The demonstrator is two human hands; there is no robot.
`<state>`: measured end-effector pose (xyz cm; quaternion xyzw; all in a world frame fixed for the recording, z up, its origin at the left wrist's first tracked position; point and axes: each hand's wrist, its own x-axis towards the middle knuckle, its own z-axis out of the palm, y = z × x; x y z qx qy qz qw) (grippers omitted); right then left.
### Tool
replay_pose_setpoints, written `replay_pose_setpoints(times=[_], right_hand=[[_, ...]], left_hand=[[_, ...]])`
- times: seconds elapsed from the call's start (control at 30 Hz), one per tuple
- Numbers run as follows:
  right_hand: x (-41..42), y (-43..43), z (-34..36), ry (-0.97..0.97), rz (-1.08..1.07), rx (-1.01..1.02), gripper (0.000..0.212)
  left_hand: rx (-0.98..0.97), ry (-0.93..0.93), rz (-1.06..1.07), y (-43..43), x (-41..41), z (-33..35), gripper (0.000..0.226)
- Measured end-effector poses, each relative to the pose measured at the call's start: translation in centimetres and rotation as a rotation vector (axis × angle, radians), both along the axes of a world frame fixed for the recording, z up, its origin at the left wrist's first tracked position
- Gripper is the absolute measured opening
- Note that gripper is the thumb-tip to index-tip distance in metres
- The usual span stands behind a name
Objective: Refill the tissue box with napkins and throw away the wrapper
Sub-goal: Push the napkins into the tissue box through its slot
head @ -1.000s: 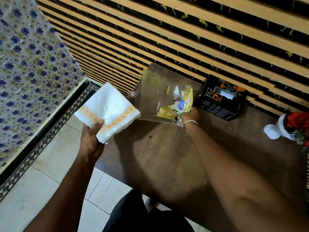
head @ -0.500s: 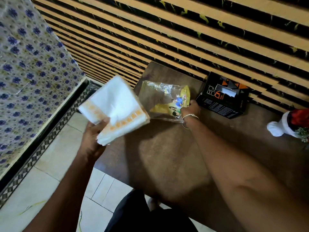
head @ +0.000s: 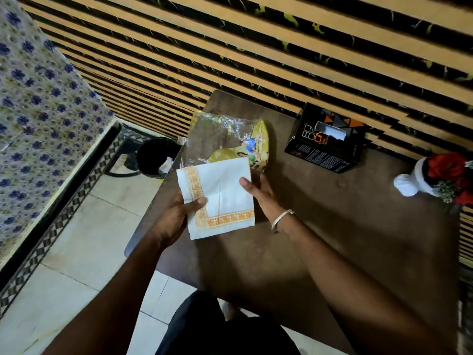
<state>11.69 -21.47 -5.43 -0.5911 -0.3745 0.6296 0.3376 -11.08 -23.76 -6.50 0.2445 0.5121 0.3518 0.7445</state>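
left hand (head: 176,219) grips napkins (head: 225,185), right hand (head: 259,194) pinches their edge — wrapper (head: 217,134) behind

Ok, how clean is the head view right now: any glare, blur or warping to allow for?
Head view: glare streaks on the clear wrapper break up its outline; napkins and tissue box read sharp; wide-angle stretch and smear grow toward the frame's edges; soft arm shadows cross the table.

Napkins (head: 222,193) between left hand (head: 174,219) and right hand (head: 259,192) grip; wrapper (head: 256,146) beyond, seemingly empty.
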Motion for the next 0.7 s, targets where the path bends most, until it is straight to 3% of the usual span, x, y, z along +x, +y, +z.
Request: replay_pose_setpoints(times=[0.17,0.27,0.33,0.5,0.7], right_hand=[[0.4,-1.0,-0.8,0.080,0.164,-0.170,0.046],[0.9,-1.2,-1.8,-0.058,0.162,-0.181,0.043],[1.0,-1.2,-2.3,-0.165,0.183,-0.199,0.056],[0.9,-2.6,-2.5,-0.426,0.308,0.059,0.066],[0.6,-5.0,-3.8,-0.647,0.271,0.129,0.071]], left_hand=[[0.009,0.038,-0.077,-0.2,0.4,0.2,0.041],[0.017,0.056,-0.068,-0.6,0.2,-0.1,0.039],[0.068,0.116,-0.074,-0.9,0.1,-0.3,0.036],[0.224,0.373,-0.034,-1.8,0.8,0.2,0.040],[0.409,0.556,-0.117,-3.2,1.2,0.0,0.039]])
